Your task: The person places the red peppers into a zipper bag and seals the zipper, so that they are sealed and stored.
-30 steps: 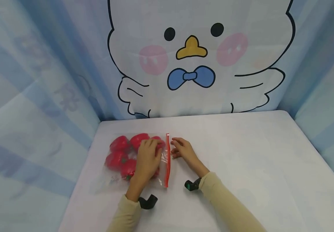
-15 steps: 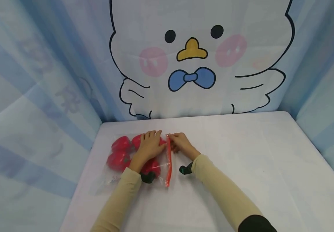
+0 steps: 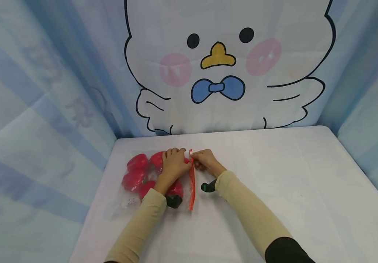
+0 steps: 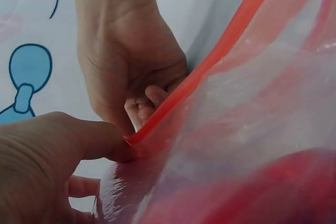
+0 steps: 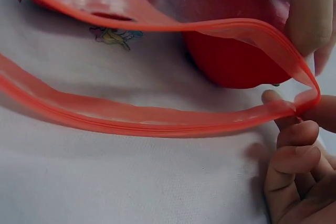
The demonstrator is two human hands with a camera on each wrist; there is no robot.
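Note:
A clear zip bag (image 3: 187, 187) with a red zip strip (image 3: 193, 182) lies on its side on the white table, holding several red bell peppers (image 3: 134, 179). My left hand (image 3: 174, 166) lies over the bag's far side; in the left wrist view its thumb and fingers pinch the plastic just below the strip's end. At that same far corner, my right hand (image 3: 206, 160) pinches the end of the zip. The bag's mouth gapes in the right wrist view, its two red edges (image 5: 157, 124) spread apart, with a pepper (image 5: 231, 61) visible behind.
White cloth covers the table (image 3: 274, 182), which ends at a printed curtain (image 3: 218, 113) at the back. More blue-and-white curtain (image 3: 44, 146) hangs along the left and right sides. Black wrist cameras (image 3: 208, 186) sit by both hands.
My right hand has moved to the strip's far end and taken hold of it. The left hand has shifted away from me and rightward over the bag, toward the same corner.

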